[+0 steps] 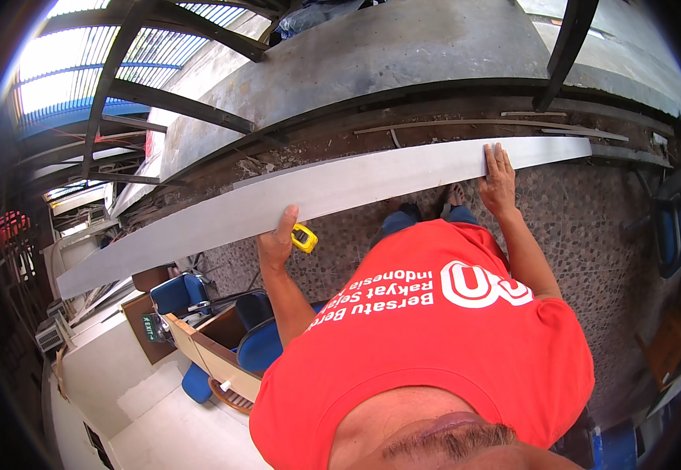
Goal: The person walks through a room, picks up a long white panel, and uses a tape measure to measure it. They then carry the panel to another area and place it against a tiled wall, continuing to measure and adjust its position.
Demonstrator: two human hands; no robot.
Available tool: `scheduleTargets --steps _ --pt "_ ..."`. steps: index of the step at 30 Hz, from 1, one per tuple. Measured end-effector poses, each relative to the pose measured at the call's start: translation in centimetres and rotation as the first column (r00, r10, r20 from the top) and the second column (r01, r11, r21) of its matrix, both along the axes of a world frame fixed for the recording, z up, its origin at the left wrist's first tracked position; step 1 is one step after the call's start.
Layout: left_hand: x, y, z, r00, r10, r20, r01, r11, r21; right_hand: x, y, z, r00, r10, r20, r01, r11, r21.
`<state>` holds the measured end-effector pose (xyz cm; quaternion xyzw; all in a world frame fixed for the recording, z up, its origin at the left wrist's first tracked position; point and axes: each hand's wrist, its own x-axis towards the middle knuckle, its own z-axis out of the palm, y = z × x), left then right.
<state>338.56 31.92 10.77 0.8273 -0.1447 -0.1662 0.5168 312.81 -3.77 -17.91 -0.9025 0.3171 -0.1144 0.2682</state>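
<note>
A long, pale grey-white board (372,176) runs across the view, curving with the lens from the lower left to the right. My left hand (276,241) is at its near edge, with the thumb pressed on the upper face and the other fingers mostly hidden. Tucked against that hand is a yellow tape measure (304,238), apparently held by the hidden fingers. Farther right, my right hand (499,178) rests on the board, its fingers stretched flat across the face.
Beyond the board lies a large grey metal sheet (403,47) behind a dark ledge with thin strips (466,123). Dark beams (180,106) cross the upper left. Blue chairs (258,345) and a wooden desk (207,352) stand at lower left; another blue chair (676,235) is right. Patterned tile floor (575,235) lies below.
</note>
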Motion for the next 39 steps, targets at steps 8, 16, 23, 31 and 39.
scheduleTargets --steps 8,16,23,31,39 --pt "0.2 0.3 -0.2 1.000 -0.009 -0.005 0.009 1.000 -0.005 0.1 0.3 0.2 1.000 -0.011 -0.009 0.011 1.000 0.000" --pt "-0.4 -0.4 0.2 0.999 0.028 -0.025 -0.029 0.999 -0.039 -0.1 0.3 -0.2 1.000 -0.017 0.016 0.017 1.000 -0.019" --pt "-0.5 0.3 -0.1 1.000 0.004 -0.007 -0.004 1.000 -0.012 0.0 0.6 0.4 1.000 -0.017 -0.007 0.016 1.000 -0.018" --pt "-0.7 0.7 -0.4 1.000 -0.009 -0.019 0.009 1.000 -0.022 0.0 1.0 0.9 0.999 -0.012 -0.042 0.013 1.000 0.009" --pt "-0.8 1.2 -0.5 1.000 -0.023 0.008 0.023 1.000 -0.006 0.0 1.2 0.7 0.999 -0.003 -0.043 0.004 1.000 0.013"
